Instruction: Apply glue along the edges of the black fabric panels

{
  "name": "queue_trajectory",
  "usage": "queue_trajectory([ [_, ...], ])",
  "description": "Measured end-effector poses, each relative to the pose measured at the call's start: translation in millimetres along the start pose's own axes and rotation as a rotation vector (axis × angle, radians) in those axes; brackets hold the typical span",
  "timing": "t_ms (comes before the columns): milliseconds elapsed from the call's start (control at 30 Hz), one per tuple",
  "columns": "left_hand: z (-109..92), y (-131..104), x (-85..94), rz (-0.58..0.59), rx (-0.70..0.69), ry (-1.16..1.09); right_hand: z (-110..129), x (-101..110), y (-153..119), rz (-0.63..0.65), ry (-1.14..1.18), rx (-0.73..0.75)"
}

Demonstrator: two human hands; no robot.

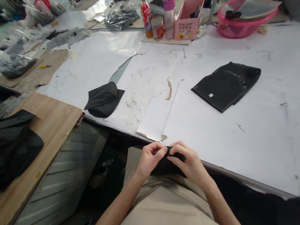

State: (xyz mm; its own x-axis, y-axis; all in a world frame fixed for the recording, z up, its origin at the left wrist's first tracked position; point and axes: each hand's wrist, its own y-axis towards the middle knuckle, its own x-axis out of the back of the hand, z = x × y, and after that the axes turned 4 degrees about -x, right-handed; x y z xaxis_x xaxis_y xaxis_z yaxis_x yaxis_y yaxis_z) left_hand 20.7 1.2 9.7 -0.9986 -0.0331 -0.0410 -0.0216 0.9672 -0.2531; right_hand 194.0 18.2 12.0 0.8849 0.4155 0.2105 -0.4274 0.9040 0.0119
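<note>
My left hand and my right hand meet at the table's front edge, close to my body. Between their pinched fingertips is the top of a black fabric piece, which hangs down over my lap. Its lower part blends into the dark below the table, so its full shape is hidden. Beyond my hands to the right, a flat stack of black fabric with a small white tag lies on the table. To the left, a folded black fabric piece rests near the front edge.
White paper covers the table, torn in places. At the back stand a red-labelled bottle, a can, a pink water bottle, a pink box and a pink basin. Dark cloth drapes a wooden board at left.
</note>
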Motion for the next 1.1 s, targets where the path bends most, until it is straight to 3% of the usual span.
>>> queue_trajectory([
  [567,4,3,-3.9,-0.004,0.074,-0.005,-1,5,0,0.018,0.012,-0.033],
  [800,4,2,-7.2,0.006,0.019,0.099,-2,9,8,-0.016,0.185,-0.225],
  [1100,2,-1,-14.4,0.012,-0.036,0.229,0,3,13,-0.091,0.322,-0.337],
])
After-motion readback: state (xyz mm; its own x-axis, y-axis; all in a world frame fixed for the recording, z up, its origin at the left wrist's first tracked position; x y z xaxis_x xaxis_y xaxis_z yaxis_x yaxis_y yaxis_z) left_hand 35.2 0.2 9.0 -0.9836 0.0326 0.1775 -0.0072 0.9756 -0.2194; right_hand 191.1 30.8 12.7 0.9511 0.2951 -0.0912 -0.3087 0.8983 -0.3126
